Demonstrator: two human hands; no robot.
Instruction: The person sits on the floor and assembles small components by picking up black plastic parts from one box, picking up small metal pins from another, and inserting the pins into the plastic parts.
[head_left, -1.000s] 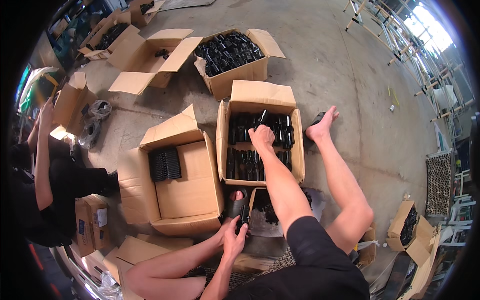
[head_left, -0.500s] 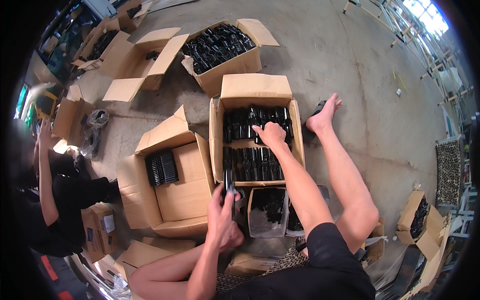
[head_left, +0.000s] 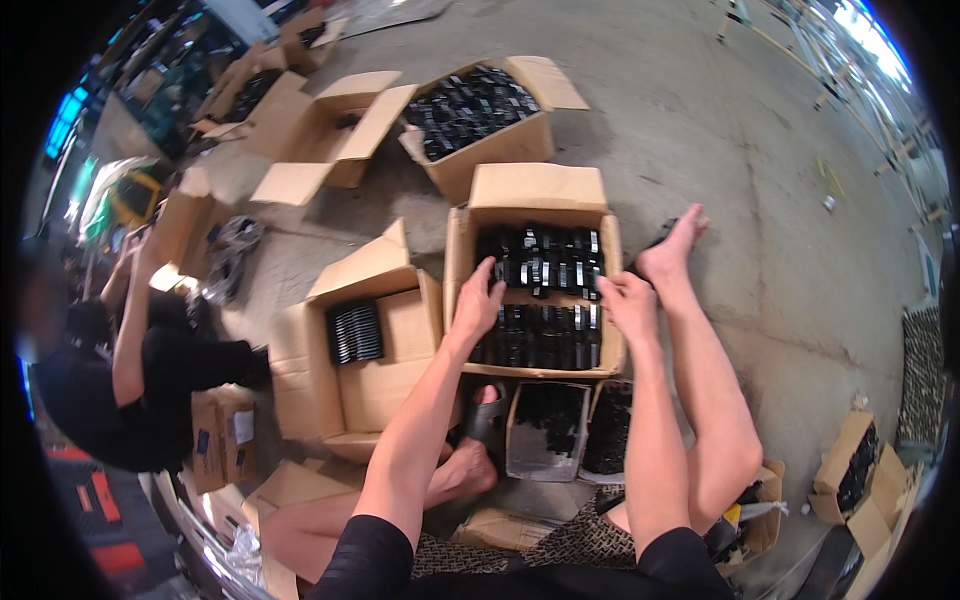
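A cardboard box (head_left: 611,335) with raised flaps stands before me, holding glossy black plastic parts (head_left: 540,262) lined up side by side in two rows. My left hand (head_left: 478,302) is over its left side, index finger and thumb apart, at the left end of the far row. At the right end of that row is my right hand (head_left: 630,306), its fingers curled in near the box's right wall; whether they pinch a part is hidden. To the left, another open box (head_left: 390,395) has a small stack of ribbed black parts (head_left: 355,332) in one corner.
Two clear bins (head_left: 535,465) with small black pieces stand between my legs. A box heaped with black parts (head_left: 470,108) is beyond, beside a box with open flaps (head_left: 335,130). A co-worker (head_left: 120,370) sits at the left. Metal frames (head_left: 800,65) stand at the far right.
My left hand has moved from the near side, where it held a long black part, up to the box's left side. My right hand has shifted to the row's right end. The view has turned slightly.
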